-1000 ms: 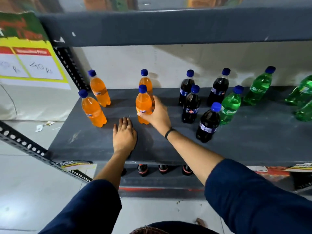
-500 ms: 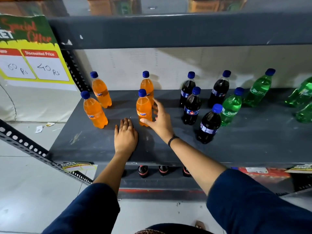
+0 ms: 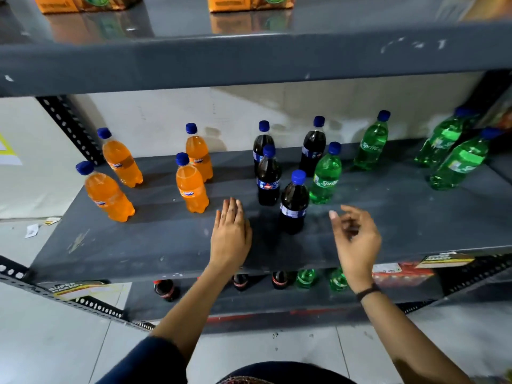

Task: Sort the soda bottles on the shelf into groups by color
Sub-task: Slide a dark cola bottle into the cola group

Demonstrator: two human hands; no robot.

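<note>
Several orange soda bottles stand on the left of the grey shelf (image 3: pixel 155 245); the nearest orange bottle (image 3: pixel 191 184) is free. Several dark cola bottles cluster in the middle, the front cola bottle (image 3: pixel 293 203) closest to me. A green bottle (image 3: pixel 325 174) stands just behind it, another green bottle (image 3: pixel 371 142) further back, two more at the far right (image 3: pixel 457 162). My left hand (image 3: pixel 231 234) lies flat on the shelf, palm down. My right hand (image 3: pixel 356 239) hovers over the shelf front, right of the front cola bottle, fingers loosely curled, holding nothing.
An upper shelf (image 3: pixel 249 56) hangs low overhead, with orange cartons on it. A lower shelf holds red-capped cola bottles (image 3: pixel 241 281) and green bottles (image 3: pixel 306 278). A perforated metal upright (image 3: pixel 69 126) stands at the left.
My right hand let go of the nearest orange bottle and moved right, past the front cola bottle. My left hand stayed flat on the shelf. The camera view shifted right.
</note>
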